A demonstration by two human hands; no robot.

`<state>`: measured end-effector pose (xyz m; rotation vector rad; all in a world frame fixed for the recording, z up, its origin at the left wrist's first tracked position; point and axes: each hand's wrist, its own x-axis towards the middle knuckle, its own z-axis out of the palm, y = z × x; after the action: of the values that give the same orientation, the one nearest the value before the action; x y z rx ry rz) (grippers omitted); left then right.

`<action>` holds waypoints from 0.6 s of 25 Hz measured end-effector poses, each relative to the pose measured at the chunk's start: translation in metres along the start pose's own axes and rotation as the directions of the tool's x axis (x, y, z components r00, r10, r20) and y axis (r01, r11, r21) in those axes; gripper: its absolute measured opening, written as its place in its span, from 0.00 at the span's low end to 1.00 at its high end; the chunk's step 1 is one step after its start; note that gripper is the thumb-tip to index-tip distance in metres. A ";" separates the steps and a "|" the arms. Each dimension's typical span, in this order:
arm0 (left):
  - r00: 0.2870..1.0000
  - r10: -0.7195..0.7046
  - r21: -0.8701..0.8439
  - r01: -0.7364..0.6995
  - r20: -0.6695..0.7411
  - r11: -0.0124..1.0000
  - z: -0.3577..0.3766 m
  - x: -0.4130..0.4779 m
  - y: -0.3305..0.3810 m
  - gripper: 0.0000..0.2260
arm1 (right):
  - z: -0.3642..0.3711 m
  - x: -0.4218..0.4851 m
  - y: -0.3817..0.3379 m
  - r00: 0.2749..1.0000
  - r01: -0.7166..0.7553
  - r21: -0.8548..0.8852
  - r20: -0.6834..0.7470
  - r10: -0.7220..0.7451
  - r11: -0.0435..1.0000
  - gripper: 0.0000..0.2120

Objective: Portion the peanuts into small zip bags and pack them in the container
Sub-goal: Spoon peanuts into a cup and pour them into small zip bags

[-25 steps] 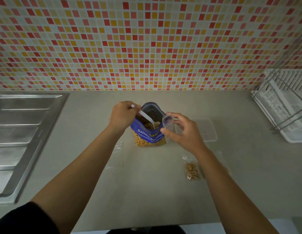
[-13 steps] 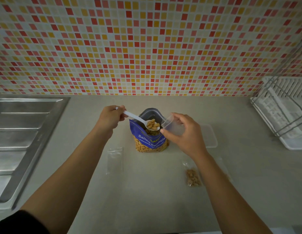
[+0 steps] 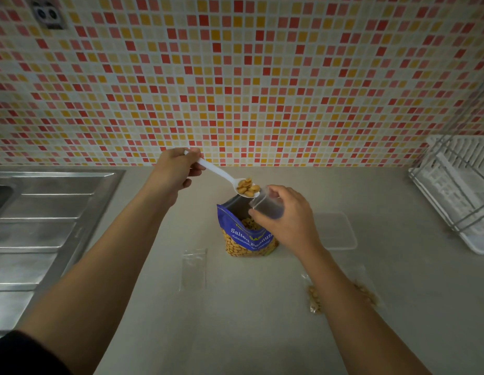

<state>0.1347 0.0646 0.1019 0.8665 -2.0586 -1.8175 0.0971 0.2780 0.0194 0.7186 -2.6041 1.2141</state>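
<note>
Our left hand pinches a white plastic spoon heaped with peanuts; our right hand holds a small clear zip bag open at the spoon's three o'clock. Below both, the blue foil peanut pouch stands open on the grey counter, a clear lidded container at its three o'clock.

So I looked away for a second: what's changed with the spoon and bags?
The left hand lifted the spoon, now loaded with peanuts, out of the peanut bag up to the small bag in the right hand. Both grips, peanut bag and empty zip bag unchanged.
</note>
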 end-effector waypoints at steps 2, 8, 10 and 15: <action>0.999 0.054 0.085 -0.054 0.004 0.995 0.006 -0.005 0.011 0.09 | 0.002 0.000 -0.005 1.000 -0.005 0.049 -0.024 0.006 0.999 0.26; 0.829 0.527 0.462 -0.549 0.189 0.697 0.026 -0.039 0.047 0.11 | 0.005 0.003 -0.017 0.994 -0.074 0.226 -0.064 0.091 0.971 0.24; 0.778 0.597 0.505 -0.602 0.196 0.619 0.023 -0.044 0.055 0.11 | 0.004 0.003 -0.017 0.989 -0.109 0.284 -0.061 0.131 0.952 0.23; 0.938 0.347 0.278 -0.334 0.001 0.901 0.009 -0.014 0.031 0.09 | 0.001 -0.004 -0.001 0.963 -0.200 0.458 -0.068 0.259 0.866 0.22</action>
<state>0.1329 0.0812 0.1327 0.5556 -2.2947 -1.3375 0.1012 0.2783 0.0174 0.3778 -2.3717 1.9046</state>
